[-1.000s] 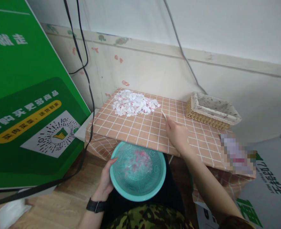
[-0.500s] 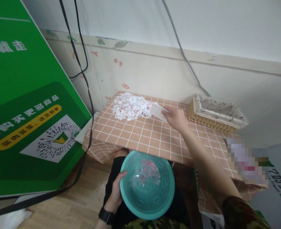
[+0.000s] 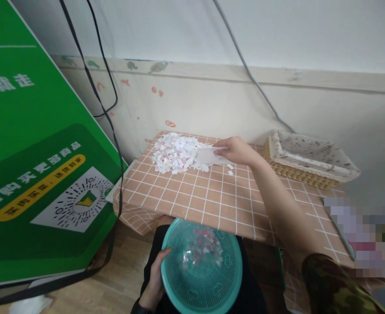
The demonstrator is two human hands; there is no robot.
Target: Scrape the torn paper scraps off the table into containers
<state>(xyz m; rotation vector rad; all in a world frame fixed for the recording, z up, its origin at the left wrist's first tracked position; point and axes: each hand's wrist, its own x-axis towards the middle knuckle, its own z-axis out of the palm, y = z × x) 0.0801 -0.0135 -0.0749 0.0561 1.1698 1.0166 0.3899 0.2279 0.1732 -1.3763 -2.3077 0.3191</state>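
My right hand (image 3: 236, 150) grips a flat white card (image 3: 208, 155) over the table, its far edge against a heap of small white and pinkish paper scraps (image 3: 173, 152). A few loose scraps lie just below the card. On my lap rests a teal plastic colander (image 3: 208, 292), and my left hand (image 3: 156, 272) is closed on its left rim. Inside the colander are pink and white scraps (image 3: 205, 246) with shiny clear plastic about them; whether they are in a bag I cannot tell.
A brown checked cloth (image 3: 179, 196) covers the table. At its back right stands a lined wicker basket (image 3: 304, 174). A green sign board (image 3: 48, 144) leans on the left, with a black strap (image 3: 118, 174) hanging in front. A grey cable (image 3: 245, 65) runs down the wall.
The card in my right hand has moved slightly left into the heap and lies more level. Loose scraps now show below it. The view has shifted a little; my left hand keeps the colander.
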